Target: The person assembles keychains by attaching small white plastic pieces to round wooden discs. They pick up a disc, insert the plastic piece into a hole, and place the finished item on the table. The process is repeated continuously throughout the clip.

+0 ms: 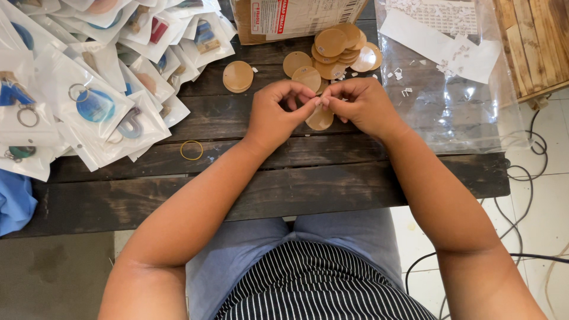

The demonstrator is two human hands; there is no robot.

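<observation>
Seated at a dark plank table [296, 178], a person pinches 1 round tan disc [320, 118] between both hands at the centre of the frame. The left hand [278, 115] and right hand [363, 106] meet fingertip to fingertip over the disc's top edge, thumbs and forefingers closed on it; most of the disc hangs below the fingers, just above the tabletop or resting on it, and which is not clear. The disc lies between the 2 hands, equally near to each, its flat face turned toward the camera; being round, it has no long axis to speak of.

Just beyond the hands, toward the upper centre, lies a loose heap of matching discs [341, 50], with a small stack of discs [237, 76] set apart to its left. A cardboard box [296, 18] stands behind them. A clear plastic sheet [450, 112] strewn with small white scraps covers the upper right. Packaged keyrings in white pouches [89, 77] fill the upper left, and a yellow rubber band [191, 150] lies on the wood near the left forearm.
</observation>
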